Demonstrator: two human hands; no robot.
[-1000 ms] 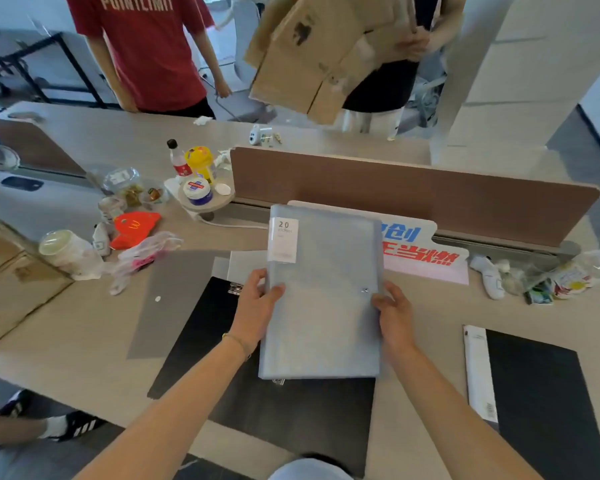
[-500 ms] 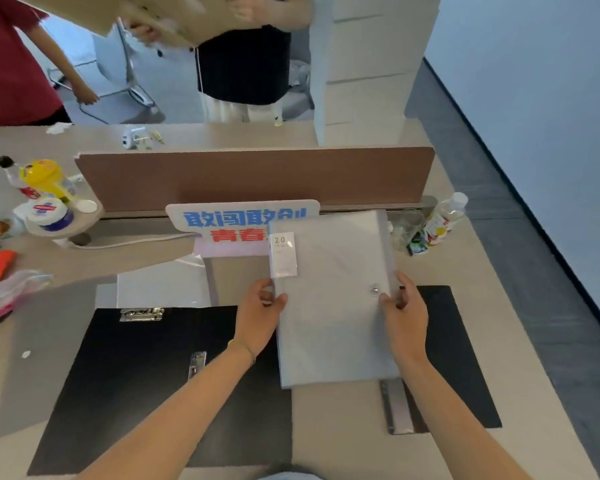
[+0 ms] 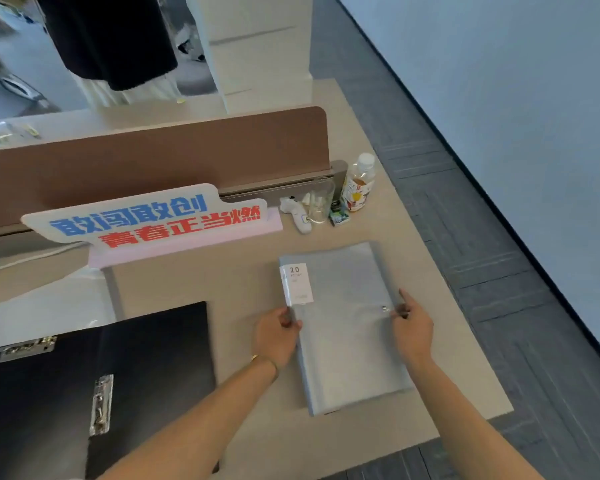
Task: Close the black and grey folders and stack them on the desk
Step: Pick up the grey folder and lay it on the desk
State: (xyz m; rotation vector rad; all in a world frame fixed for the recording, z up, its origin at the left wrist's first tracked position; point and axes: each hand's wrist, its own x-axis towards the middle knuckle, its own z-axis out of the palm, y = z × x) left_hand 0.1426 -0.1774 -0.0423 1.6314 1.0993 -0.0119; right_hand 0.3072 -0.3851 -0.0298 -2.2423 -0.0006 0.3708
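Note:
The grey folder (image 3: 343,341) lies closed and flat near the right end of the desk (image 3: 243,282), with a white "20" label at its top left corner. My left hand (image 3: 276,337) pinches its left spine edge. My right hand (image 3: 413,329) holds its right edge with the fingertips, beside the small snap button. The black folder (image 3: 146,358) lies open to the left, its metal clips (image 3: 101,403) showing; it is apart from both hands.
A brown divider (image 3: 153,161) with a blue and red sign (image 3: 153,220) runs along the back. A bottle (image 3: 359,183), a glass (image 3: 321,200) and a white thermometer (image 3: 297,216) stand behind the grey folder. Clear plastic sleeves (image 3: 49,306) lie at left. The desk's right edge (image 3: 471,341) is close. A person (image 3: 111,39) stands beyond.
Both hands carried the closed grey folder from above the open black folder to the right end of the desk and brought it down flat. The view swung right.

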